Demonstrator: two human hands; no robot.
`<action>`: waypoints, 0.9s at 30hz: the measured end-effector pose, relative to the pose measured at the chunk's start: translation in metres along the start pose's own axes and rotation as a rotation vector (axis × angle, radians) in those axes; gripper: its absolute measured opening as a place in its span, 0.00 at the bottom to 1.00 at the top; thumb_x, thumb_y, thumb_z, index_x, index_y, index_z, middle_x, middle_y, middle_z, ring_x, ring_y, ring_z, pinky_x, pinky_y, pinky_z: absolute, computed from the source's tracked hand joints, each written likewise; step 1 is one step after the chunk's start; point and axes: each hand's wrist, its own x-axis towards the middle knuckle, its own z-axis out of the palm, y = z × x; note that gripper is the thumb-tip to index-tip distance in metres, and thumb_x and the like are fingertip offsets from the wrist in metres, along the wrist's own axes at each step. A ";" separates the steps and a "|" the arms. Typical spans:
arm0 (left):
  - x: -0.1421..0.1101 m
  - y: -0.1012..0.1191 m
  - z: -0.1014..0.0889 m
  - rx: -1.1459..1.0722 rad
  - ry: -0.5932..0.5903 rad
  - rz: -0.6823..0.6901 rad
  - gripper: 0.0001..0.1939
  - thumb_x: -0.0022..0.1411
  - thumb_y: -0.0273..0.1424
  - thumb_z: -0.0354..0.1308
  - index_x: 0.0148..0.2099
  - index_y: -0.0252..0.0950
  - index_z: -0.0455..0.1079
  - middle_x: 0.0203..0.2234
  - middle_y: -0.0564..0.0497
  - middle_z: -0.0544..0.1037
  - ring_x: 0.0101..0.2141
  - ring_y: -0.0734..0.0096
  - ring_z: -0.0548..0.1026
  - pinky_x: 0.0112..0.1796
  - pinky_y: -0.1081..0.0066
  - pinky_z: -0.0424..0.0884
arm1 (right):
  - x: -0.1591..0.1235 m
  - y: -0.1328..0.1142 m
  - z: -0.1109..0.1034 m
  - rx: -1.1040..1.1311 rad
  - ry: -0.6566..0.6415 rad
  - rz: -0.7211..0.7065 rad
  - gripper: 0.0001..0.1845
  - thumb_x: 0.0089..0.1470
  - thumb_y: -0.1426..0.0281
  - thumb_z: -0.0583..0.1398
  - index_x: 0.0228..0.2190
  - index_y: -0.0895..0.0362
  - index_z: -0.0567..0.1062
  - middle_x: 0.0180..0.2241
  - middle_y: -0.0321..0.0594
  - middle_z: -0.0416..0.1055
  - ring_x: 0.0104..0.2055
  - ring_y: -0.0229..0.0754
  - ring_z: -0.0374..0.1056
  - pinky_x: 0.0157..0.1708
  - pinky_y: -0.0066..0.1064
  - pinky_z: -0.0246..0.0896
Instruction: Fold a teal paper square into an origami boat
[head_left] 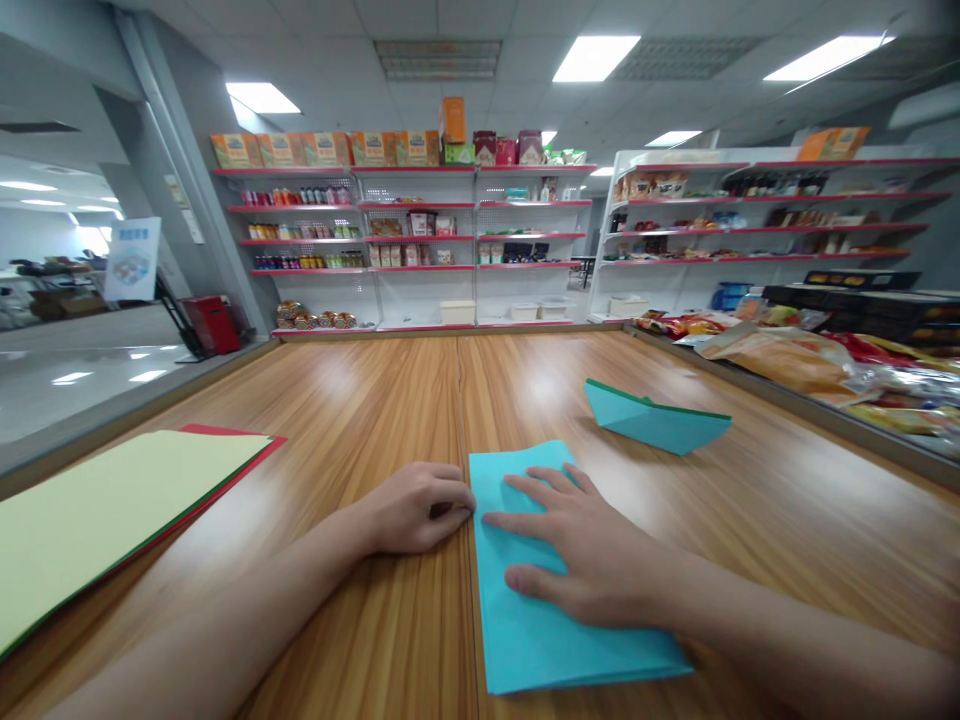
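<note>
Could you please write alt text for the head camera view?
The right hand lies spread on folded blue paper, the left hand at its edge. A paper boat sits farther right on the wooden table, coloured sheets at left, shelves beyond.

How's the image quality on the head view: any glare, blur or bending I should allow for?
Head view: pale glare patches on the wooden table; wide-angle bending, forearms stretched toward the lower corners; labels on the shelf goods too soft to read; blue sheet evenly lit, its edges clear.
</note>
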 end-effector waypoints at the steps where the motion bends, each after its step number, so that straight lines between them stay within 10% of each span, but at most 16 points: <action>1: -0.001 0.000 -0.001 0.008 -0.014 0.007 0.10 0.64 0.26 0.50 0.39 0.35 0.73 0.28 0.50 0.70 0.28 0.73 0.68 0.29 0.74 0.61 | 0.001 0.000 -0.001 -0.008 0.011 -0.012 0.25 0.56 0.48 0.51 0.54 0.37 0.66 0.60 0.42 0.58 0.59 0.64 0.53 0.54 0.66 0.39; 27: -0.008 -0.009 -0.002 0.074 -0.071 0.032 0.12 0.66 0.29 0.50 0.45 0.39 0.74 0.31 0.50 0.73 0.29 0.73 0.71 0.30 0.74 0.63 | 0.004 0.013 0.007 -0.054 0.044 -0.052 0.35 0.52 0.47 0.54 0.59 0.44 0.61 0.62 0.47 0.54 0.63 0.65 0.45 0.56 0.64 0.33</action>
